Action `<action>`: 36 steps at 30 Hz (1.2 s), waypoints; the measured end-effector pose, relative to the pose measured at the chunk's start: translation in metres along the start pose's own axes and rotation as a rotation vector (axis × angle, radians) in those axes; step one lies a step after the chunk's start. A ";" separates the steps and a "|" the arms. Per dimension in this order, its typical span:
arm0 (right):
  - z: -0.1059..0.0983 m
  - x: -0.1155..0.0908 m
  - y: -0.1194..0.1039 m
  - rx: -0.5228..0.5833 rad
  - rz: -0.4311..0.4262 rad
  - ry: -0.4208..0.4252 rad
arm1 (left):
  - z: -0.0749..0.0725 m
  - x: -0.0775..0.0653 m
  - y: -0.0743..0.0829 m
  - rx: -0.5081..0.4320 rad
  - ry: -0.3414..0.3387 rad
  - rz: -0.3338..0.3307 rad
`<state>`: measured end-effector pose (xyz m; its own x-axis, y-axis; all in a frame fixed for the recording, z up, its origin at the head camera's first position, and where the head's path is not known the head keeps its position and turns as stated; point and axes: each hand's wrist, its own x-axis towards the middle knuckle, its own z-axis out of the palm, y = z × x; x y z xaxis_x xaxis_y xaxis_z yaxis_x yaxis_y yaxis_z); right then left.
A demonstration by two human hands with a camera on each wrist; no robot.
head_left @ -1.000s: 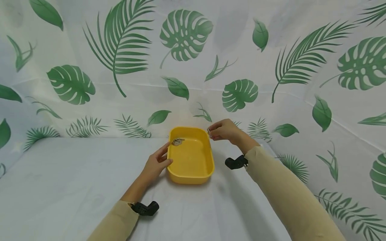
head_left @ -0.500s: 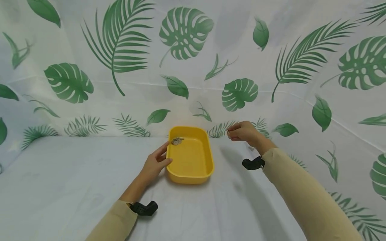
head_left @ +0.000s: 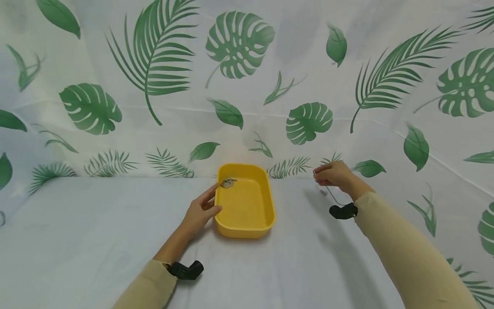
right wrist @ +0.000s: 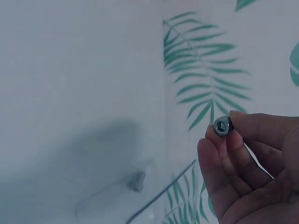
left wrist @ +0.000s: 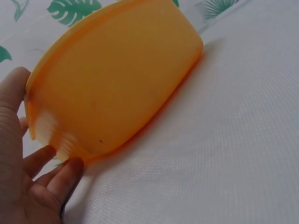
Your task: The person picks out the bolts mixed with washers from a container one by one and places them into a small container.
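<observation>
My left hand [head_left: 198,214] holds the left side of a yellow plastic bin [head_left: 244,234], thumb at the rim and fingers against the outer wall. From the left wrist view, the fingertips [left wrist: 74,165] touch the bin low on its outside. Small silvery metal pieces [head_left: 227,183] lie in the bin's far left corner, too small to name surely. To the right of the bin, my right hand [head_left: 335,175] is raised above the cloth. Between thumb and fingers it pinches a small metal hex socket screw [right wrist: 223,126], its recess facing the wrist camera.
Under the right hand lies a faint clear object with a thin dark edge [right wrist: 161,192], perhaps a transparent tray. A small grey metal piece [right wrist: 136,181] shows within its outline. White cloth [head_left: 115,240] covers the table; a leaf-printed curtain [head_left: 173,128] hangs behind.
My right hand has moved rightward from the bin's right rim to above the clear object, still pinching the screw. The left hand and the bin have stayed put.
</observation>
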<state>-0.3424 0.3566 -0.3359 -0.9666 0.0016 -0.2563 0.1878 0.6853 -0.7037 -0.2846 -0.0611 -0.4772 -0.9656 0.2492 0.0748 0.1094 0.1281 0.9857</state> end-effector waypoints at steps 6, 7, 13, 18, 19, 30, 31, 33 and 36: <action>-0.011 0.008 0.023 -0.009 0.042 0.025 | 0.001 0.000 0.000 0.001 0.008 -0.011; -0.012 0.008 0.025 -0.005 0.055 0.023 | 0.001 0.000 0.001 0.001 0.010 -0.015; -0.018 0.011 0.041 -0.006 0.101 0.013 | 0.002 0.001 -0.002 -0.006 0.009 -0.032; -0.019 0.014 0.051 0.026 0.082 0.014 | 0.001 0.001 -0.002 -0.004 0.019 -0.032; -0.019 0.015 0.052 0.036 0.084 0.015 | 0.001 0.001 -0.002 -0.003 0.020 -0.029; -0.018 0.022 0.066 0.039 0.115 0.054 | -0.001 0.000 0.001 -0.016 0.003 0.006; -0.018 0.023 0.067 0.040 0.116 0.056 | -0.001 0.000 0.000 -0.018 0.001 0.008; -0.018 0.023 0.071 0.043 0.112 0.067 | -0.001 0.000 0.000 -0.018 -0.006 0.014; -0.017 0.023 0.079 0.029 0.093 0.069 | -0.002 0.000 -0.001 -0.016 -0.011 0.018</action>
<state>-0.3530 0.4230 -0.3867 -0.9544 0.1151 -0.2754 0.2808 0.6588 -0.6980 -0.2852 -0.0627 -0.4779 -0.9607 0.2622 0.0912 0.1231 0.1081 0.9865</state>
